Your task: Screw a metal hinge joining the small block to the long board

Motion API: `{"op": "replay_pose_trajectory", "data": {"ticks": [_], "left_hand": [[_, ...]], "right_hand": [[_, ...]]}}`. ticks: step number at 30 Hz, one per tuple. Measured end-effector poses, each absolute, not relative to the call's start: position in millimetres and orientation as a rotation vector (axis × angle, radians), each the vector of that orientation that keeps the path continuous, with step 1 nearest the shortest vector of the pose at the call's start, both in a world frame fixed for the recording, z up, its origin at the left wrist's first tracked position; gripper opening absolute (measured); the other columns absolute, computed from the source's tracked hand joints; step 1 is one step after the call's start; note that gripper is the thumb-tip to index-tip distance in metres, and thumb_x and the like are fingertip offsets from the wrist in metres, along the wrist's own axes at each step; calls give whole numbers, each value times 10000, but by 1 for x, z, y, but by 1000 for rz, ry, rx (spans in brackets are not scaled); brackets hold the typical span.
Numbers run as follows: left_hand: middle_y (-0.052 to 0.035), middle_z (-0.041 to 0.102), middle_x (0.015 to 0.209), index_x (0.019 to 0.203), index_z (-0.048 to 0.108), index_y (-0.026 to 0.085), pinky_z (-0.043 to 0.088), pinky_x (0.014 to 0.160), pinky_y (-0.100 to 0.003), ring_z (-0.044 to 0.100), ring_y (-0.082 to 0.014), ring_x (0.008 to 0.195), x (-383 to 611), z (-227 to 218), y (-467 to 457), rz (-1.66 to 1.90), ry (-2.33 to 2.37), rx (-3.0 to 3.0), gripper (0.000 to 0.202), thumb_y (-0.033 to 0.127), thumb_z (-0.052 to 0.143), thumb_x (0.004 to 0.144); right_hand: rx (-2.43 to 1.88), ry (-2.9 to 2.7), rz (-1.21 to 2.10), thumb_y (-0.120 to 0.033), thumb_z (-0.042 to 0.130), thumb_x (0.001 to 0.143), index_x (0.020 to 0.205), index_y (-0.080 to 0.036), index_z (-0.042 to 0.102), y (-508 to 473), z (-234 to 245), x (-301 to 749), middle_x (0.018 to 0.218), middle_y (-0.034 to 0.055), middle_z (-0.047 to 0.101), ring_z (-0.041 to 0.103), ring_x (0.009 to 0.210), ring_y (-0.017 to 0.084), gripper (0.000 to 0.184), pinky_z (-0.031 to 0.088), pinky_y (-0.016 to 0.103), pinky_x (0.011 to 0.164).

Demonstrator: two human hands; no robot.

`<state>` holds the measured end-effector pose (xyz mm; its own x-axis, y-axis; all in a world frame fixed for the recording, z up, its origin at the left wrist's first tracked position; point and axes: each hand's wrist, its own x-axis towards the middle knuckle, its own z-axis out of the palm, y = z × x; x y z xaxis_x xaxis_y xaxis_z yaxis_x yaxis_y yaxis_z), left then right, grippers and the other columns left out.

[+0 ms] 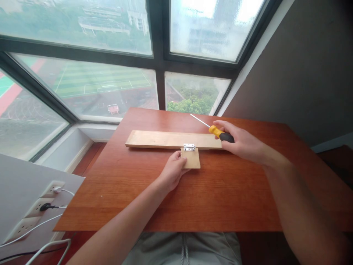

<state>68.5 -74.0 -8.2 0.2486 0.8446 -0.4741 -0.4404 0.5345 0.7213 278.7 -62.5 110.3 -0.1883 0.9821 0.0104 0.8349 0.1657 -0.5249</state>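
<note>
My left hand (176, 167) pinches the left edge of a small square wooden board (192, 160), thumb on top and fingers beneath. A silver metal hinge (189, 147) spans that board and the front edge of a long pale wooden plank (157, 139), which lies across the table. To the right, my right hand (238, 138) is closed on a screwdriver (216, 131) with a yellow and black handle. Its thin shaft points up and to the left, away from the hinge, above the plank. The plank's right end is partly hidden behind my right hand.
The reddish-brown wooden table (138, 198) reaches to dark-framed windows (160, 62) at the back. Wall sockets (38, 208) with plugs and cables are at the lower left. A grey wall (289, 73) rises on the right.
</note>
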Motion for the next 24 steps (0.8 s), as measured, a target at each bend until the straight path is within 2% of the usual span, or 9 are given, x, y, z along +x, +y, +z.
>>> {"op": "replay_pose_trajectory", "data": {"ticks": [3,6,11,13,17,24], "left_hand": [[-91,689,983,939,617,134,599,751,-299,664,-151,810,68,-8,-74,926,957,506,167,47,548,814],[-90,692,989,925,620,139,599,772,-313,665,-156,816,68,-9,-74,931,958,510,159,51,558,809],[-85,696,978,934,620,153,594,818,-343,672,-170,840,68,-12,-74,938,939,511,162,69,599,797],[-84,696,978,937,616,154,593,822,-348,673,-171,845,68,-11,-75,938,937,514,160,72,597,801],[-90,694,991,941,603,150,596,810,-341,676,-173,854,68,-10,-76,936,943,519,154,75,581,808],[-101,691,1030,957,594,149,598,784,-331,673,-179,869,69,-11,-75,936,934,532,161,83,569,812]], "right_hand": [[-1663,-2090,329,-205,591,791,1188,-215,643,-62,125,283,1252,65,676,628,1134,266,401,475,379,976],[-1601,-2037,125,-278,659,809,1035,-239,691,-62,136,283,1102,44,726,675,999,250,232,520,363,873],[-1559,-1872,161,-428,725,806,1144,-246,655,-64,142,272,847,19,739,697,685,197,391,548,303,629],[-1526,-1850,199,-447,706,827,1118,-233,655,-65,142,266,764,11,719,685,614,182,365,537,280,575],[-1502,-1856,165,-443,687,844,1021,-225,667,-66,144,255,730,14,703,684,625,187,282,530,280,577],[-1475,-1860,151,-428,690,835,979,-228,671,-65,148,246,728,2,692,665,607,175,248,522,280,569]]}}
